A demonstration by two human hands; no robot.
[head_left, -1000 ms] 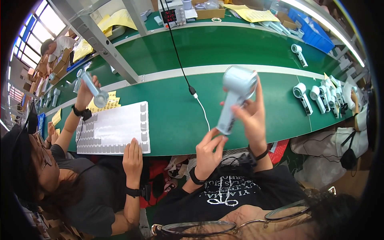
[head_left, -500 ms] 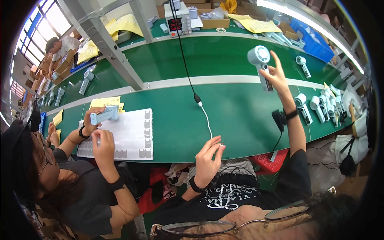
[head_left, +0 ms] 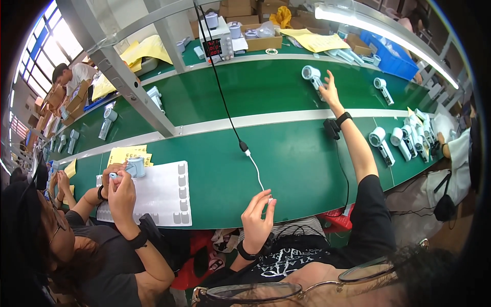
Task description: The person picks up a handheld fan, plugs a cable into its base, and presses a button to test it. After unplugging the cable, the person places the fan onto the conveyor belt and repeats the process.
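Note:
My left hand point(head_left: 257, 219) is closed near the front edge of the bench, pinching the end of a white cable point(head_left: 255, 171) between thumb and fingertips. That cable runs up to a black lead point(head_left: 225, 102) hanging from above. Out ahead, my right arm reaches over the metal rail. A light blue handheld fan point(head_left: 311, 75) lies on the far green surface, its handle slanting toward me. Beside the handle, my right hand point(head_left: 330, 93) has its fingers apart and the index stretched out. Whether a fingertip still touches the handle is hard to see.
Several similar fans point(head_left: 381, 146) lie at the right, and one fan point(head_left: 382, 92) beyond the rail. A co-worker at left handles a light blue part point(head_left: 135, 166) over a white label sheet point(head_left: 169, 197). A metal post point(head_left: 135, 94) rises left; a power supply point(head_left: 219, 41) stands behind.
My right hand has carried the fan left and farther away, down onto the far surface, and its fingers have loosened. My left hand keeps the cable end. The co-worker's hands have come together.

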